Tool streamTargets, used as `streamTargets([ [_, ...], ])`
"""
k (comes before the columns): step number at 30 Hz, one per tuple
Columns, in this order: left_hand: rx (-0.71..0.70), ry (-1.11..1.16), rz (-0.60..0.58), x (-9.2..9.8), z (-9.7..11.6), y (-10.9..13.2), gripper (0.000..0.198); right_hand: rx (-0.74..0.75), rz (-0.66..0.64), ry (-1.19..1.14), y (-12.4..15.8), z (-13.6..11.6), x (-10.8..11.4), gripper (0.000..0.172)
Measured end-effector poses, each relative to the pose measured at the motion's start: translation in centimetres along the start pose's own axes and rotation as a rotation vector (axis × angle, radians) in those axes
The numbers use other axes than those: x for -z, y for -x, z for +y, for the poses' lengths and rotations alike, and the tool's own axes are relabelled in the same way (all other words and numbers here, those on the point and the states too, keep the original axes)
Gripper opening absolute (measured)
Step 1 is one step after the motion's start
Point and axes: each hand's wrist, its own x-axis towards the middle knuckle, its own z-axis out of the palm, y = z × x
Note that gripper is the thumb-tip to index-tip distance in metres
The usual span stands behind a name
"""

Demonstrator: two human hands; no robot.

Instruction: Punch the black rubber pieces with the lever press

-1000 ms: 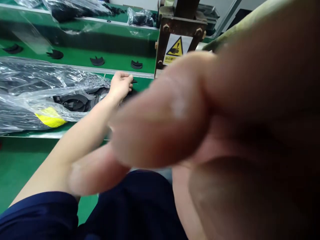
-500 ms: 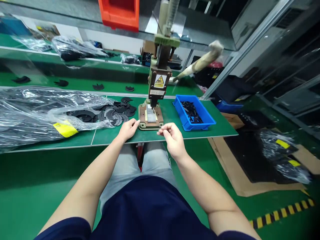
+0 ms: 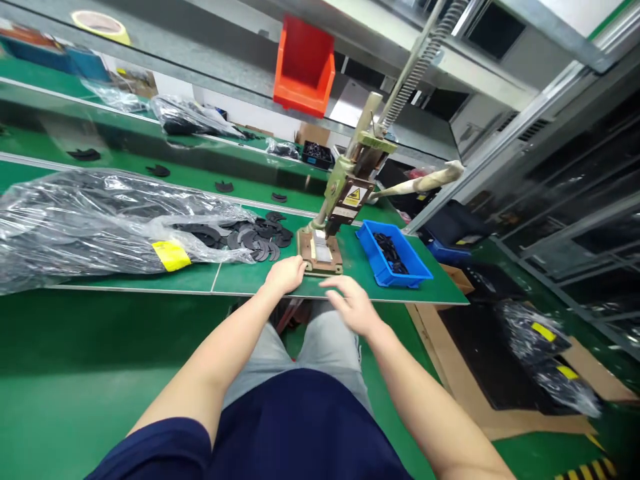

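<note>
A hand press [image 3: 345, 193] with a warning label stands on the green table, tilted in my view. A pale rectangular block lies on its base [image 3: 331, 265]. At the base's front left corner is my left hand [image 3: 286, 275], its fingers drawn together against the edge. What they hold, if anything, is hidden. In front of the base's right corner hovers my right hand [image 3: 351, 305], thumb and fingers apart, holding nothing visible. Dark curved flat pieces [image 3: 260, 238] lie heaped left of the press. To its right, a blue bin [image 3: 407, 270] contains small black parts.
A large clear plastic bag [image 3: 110, 227] with a yellow label covers the table's left part. The press's wrapped lever [image 3: 425, 182] sticks out right. An orange bin [image 3: 305, 70] is on the shelf above. Cardboard [image 3: 530, 424] and bagged pieces lie on the floor at right.
The view has turned, so the press now appears tilted and farther right. My right hand's fingers have opened from a near pinch. My left hand stays at the base's corner.
</note>
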Motion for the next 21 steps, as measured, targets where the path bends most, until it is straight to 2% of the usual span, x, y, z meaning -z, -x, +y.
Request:
streamTargets([
  [4, -0.027, -0.054, 0.023, -0.1, 0.3, 0.4, 0.035, 0.245, -0.535, 0.014, -7.2, -7.2, -9.1, 0.028],
  [6, -0.041, -0.072, 0.038, 0.0, 0.3, 0.5, 0.035, 0.277, -0.729, 0.064, -9.6, -9.8, -12.9, 0.03],
  [8, -0.059, -0.089, 0.042, 0.1, 0.3, 0.5, 0.034, 0.269, -0.862, 0.118, -11.1, -11.5, -15.3, 0.037],
  [11, -0.067, -0.093, 0.037, 0.2, 0.3, 0.4, 0.033, 0.275, -0.987, 0.12, -12.2, -13.3, -17.1, 0.041],
  [15, -0.062, -0.095, 0.006, 0.2, 0.3, 0.2, 0.033, 0.325, -1.173, -0.047, -13.1, -14.8, -18.2, 0.041],
  [18, -0.066, -0.101, 0.017, 0.1, 0.2, 0.1, 0.034, 0.26, -1.228, 0.09, -14.1, -14.1, -18.4, 0.055],
  [21, -0.073, -0.088, 0.015, -0.2, 0.2, 0.0, 0.033, 0.15, -1.198, 0.271, -15.4, -11.7, -17.7, 0.072],
])
